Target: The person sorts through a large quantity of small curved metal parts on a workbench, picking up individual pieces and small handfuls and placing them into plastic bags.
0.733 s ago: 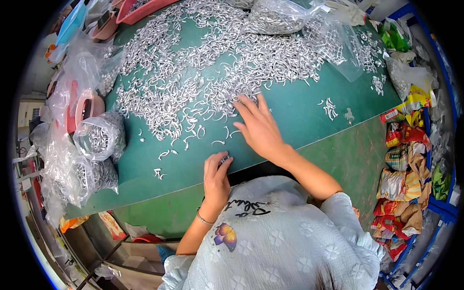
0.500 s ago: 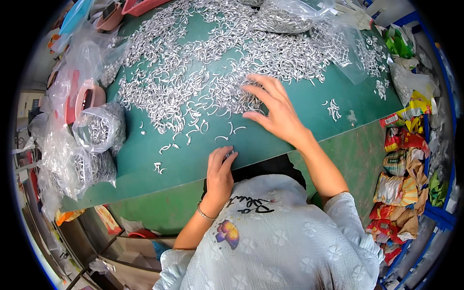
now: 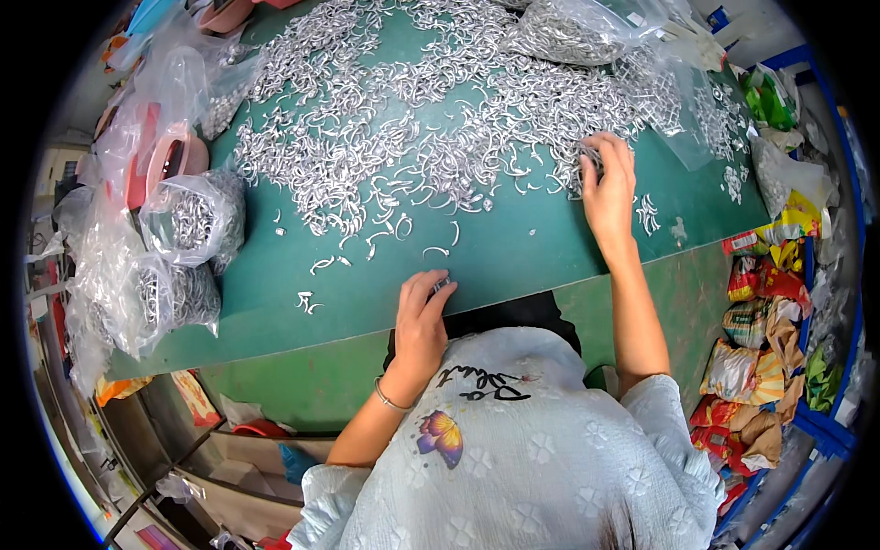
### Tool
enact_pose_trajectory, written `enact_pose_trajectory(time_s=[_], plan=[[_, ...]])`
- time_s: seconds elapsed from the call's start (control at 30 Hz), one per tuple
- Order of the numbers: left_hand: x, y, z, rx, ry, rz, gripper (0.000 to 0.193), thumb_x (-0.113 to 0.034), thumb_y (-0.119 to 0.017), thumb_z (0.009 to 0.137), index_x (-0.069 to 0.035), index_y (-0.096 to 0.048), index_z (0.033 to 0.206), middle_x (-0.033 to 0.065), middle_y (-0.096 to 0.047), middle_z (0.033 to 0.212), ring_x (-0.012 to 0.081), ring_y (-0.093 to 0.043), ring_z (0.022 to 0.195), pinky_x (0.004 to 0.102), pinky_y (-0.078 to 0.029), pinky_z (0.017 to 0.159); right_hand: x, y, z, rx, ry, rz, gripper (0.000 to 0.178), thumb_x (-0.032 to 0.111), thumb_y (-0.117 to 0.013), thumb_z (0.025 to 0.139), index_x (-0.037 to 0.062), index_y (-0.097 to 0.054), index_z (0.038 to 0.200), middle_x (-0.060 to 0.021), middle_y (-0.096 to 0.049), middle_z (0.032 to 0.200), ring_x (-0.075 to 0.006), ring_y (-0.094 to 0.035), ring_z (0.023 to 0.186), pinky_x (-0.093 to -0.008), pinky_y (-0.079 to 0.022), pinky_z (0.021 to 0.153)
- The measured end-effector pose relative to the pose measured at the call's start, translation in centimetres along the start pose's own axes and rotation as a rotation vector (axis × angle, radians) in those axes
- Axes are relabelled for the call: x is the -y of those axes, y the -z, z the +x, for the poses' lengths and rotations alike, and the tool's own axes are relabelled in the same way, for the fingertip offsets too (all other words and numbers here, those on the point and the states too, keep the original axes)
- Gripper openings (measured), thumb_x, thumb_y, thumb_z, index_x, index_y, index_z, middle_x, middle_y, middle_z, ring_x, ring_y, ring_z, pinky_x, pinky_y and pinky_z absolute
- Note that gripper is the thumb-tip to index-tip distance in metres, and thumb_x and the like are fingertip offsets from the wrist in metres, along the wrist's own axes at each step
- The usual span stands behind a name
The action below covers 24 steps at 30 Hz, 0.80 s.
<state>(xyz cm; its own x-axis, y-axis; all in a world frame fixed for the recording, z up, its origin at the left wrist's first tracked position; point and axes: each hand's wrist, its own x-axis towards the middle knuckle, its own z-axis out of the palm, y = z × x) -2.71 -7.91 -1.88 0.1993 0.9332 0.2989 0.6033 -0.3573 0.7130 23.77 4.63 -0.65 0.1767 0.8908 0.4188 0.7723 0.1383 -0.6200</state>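
Observation:
Many small curved silver metal pieces lie spread in a loose heap over the green table. At the table's front edge my left hand is closed, and between thumb and fingers shows a bit of silver metal. Whether that is one piece or more, I cannot tell. My right hand rests at the heap's right-hand edge. Its fingers and thumb curl round some metal pieces, partly hidden beneath them. A few stray metal pieces lie just beyond my left hand.
Clear plastic bags of metal pieces stand along the left edge beside a pink container. A larger filled bag lies at the back right. A small cluster sits right of my right hand. Blue shelving holds colourful packages.
My right hand has swung right from the heap's middle to its right edge, its fingers going from spread to curled. My left hand stays at the front edge, still closed.

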Motion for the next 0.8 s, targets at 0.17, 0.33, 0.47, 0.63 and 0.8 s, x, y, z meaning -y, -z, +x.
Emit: enact_pose_trajectory(time_s=[0.17, 0.33, 0.47, 0.63, 0.8], plan=[[-0.2, -0.7, 0.4, 0.018, -0.041, -0.027, 0.032, 0.017, -0.056, 0.071, 0.003, -0.064, 0.098, 0.0153, -0.059, 0.109, 0.0351, -0.056, 0.100, 0.0414, -0.047, 0.086, 4.6, -1.7, -1.4, 0.231, 0.325, -0.123, 0.018, 0.008, -0.071, 0.074, 0.0122, -0.066, 0.091, -0.0042, -0.056, 0.112, -0.0255, -0.048, 0.111, -0.0533, -0.027, 0.099], [-0.1, -0.7, 0.4, 0.009, -0.040, -0.036, 0.033, 0.017, -0.056, 0.069, 0.003, -0.064, 0.098, 0.0158, -0.059, 0.109, 0.0356, -0.055, 0.100, 0.0419, -0.046, 0.086, 3.2, -3.2, -1.9, 0.228, 0.344, -0.230, 0.014, 0.011, -0.072, 0.075, 0.0095, -0.064, 0.087, -0.0054, -0.055, 0.110, -0.0262, -0.047, 0.112, -0.0564, -0.024, 0.101], [0.0, -0.8, 0.2, 0.002, -0.028, -0.038, 0.033, 0.017, -0.055, 0.069, 0.003, -0.064, 0.098, 0.0158, -0.059, 0.109, 0.0360, -0.055, 0.100, 0.0420, -0.046, 0.087, 4.6, -2.7, -2.6, 0.229, 0.320, -0.184, 0.015, 0.014, -0.070, 0.077, 0.0066, -0.063, 0.088, -0.0073, -0.054, 0.109, -0.0274, -0.047, 0.109, -0.0551, -0.026, 0.100], [-0.2, -0.5, 0.5, 0.010, -0.025, -0.034, 0.033, 0.016, -0.056, 0.070, 0.003, -0.064, 0.099, 0.0156, -0.059, 0.109, 0.0359, -0.056, 0.100, 0.0420, -0.046, 0.087, 5.0, -3.7, -3.0, 0.245, 0.354, -0.253, 0.013, 0.012, -0.069, 0.078, 0.0059, -0.062, 0.087, -0.0075, -0.054, 0.105, -0.0272, -0.048, 0.105, -0.0519, -0.029, 0.096], [0.1, -0.6, 0.1, -0.013, -0.010, -0.039, 0.032, 0.016, -0.056, 0.070, 0.003, -0.064, 0.098, 0.0153, -0.059, 0.110, 0.0356, -0.056, 0.101, 0.0419, -0.046, 0.087, 6.2, -2.7, -3.4, 0.267, 0.368, 0.039, 0.008, 0.008, -0.068, 0.077, 0.0060, -0.060, 0.080, -0.0043, -0.058, 0.087, -0.0246, -0.051, 0.092, -0.0409, -0.033, 0.080]])
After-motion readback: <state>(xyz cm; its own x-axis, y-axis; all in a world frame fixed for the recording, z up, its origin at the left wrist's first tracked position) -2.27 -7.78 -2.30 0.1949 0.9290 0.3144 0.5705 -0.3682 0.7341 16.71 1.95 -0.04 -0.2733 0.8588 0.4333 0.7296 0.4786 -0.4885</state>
